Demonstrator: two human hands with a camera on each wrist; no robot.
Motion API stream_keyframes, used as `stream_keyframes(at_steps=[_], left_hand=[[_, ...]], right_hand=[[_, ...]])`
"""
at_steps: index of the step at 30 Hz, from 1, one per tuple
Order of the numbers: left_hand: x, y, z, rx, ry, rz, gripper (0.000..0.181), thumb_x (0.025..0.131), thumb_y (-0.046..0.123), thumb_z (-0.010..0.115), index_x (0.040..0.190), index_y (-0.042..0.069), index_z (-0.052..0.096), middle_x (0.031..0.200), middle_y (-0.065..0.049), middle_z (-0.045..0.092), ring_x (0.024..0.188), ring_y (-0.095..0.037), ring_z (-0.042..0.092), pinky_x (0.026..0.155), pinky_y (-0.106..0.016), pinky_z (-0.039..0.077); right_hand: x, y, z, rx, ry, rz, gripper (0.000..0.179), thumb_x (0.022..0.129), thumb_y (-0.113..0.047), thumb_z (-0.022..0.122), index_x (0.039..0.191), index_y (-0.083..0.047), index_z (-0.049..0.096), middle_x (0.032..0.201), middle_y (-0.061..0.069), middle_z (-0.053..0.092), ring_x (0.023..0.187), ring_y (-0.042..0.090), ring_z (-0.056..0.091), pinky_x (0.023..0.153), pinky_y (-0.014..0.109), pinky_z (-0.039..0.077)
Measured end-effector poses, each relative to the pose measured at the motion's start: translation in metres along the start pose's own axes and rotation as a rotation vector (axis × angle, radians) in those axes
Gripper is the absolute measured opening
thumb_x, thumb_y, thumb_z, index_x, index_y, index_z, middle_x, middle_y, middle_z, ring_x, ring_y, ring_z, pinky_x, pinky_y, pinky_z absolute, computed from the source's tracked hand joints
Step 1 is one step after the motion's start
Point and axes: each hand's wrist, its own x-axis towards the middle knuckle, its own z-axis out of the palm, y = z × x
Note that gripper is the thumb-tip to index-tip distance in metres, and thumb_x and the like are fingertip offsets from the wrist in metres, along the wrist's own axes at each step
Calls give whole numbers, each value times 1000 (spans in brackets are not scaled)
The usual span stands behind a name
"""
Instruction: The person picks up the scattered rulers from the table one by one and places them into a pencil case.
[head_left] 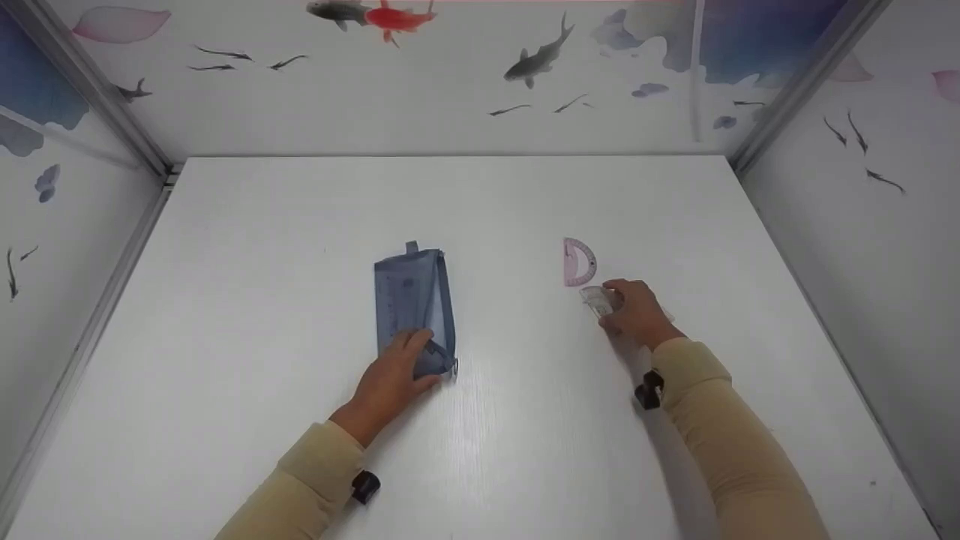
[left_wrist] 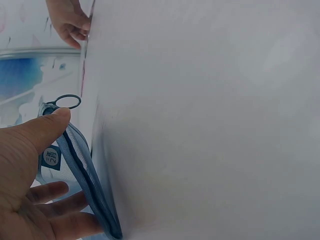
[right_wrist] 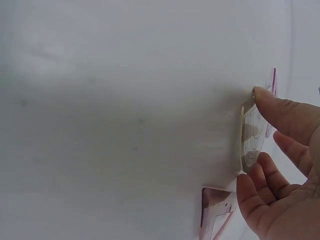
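White table [head_left: 510, 202]: left hand [head_left: 394, 381] grips blue pouch [head_left: 403, 289], its label [left_wrist: 51, 158] unreadable. Right of pouch: right hand [head_left: 637, 310] pinching clear plastic template [head_left: 598, 301], also pink protractor [head_left: 571, 264].

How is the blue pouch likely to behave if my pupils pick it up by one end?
The blue pouch would probably sag, since its thin, mesh-like sides look soft. It is likely light for its size, as it looks fairly flat. It seems unlikely to roll, lying on a broad side, though the ring at its end may dangle.
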Motion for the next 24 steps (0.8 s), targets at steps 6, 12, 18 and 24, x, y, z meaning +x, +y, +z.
stream_keyframes(at_steps=[6, 12, 18, 24], left_hand=[[0, 0, 0, 7, 3, 6, 66, 83, 25, 77, 139, 9, 44, 134, -21, 49, 117, -36, 55, 90, -48, 50], [0, 1, 0, 12, -3, 3, 66, 83, 25, 77, 138, 9, 44, 134, -20, 49, 117, -35, 56, 90, -48, 50], [0, 2, -1, 10, -12, -13, 68, 82, 24, 78, 138, 9, 44, 135, -20, 48, 116, -35, 57, 89, -48, 50], [0, 3, -1, 18, -8, -15, 66, 82, 24, 78, 137, 10, 45, 134, -19, 48, 114, -34, 58, 88, -47, 51]], right_hand=[[1, 0, 1, -3, 10, 16, 69, 86, -7, 71, 145, 0, 36, 143, 28, 34, 131, 41, 34, 111, 54, 26], [3, 4, 1, -10, 14, 7, 71, 85, -6, 72, 145, 4, 35, 145, 30, 33, 135, 42, 31, 112, 53, 25], [4, 6, 2, -32, 38, -24, 69, 85, -6, 73, 142, 10, 37, 146, 32, 34, 138, 45, 27, 114, 52, 22], [4, 6, 2, 0, 40, 7, 70, 84, -6, 74, 142, 7, 37, 141, 32, 38, 133, 43, 35, 111, 52, 27]])
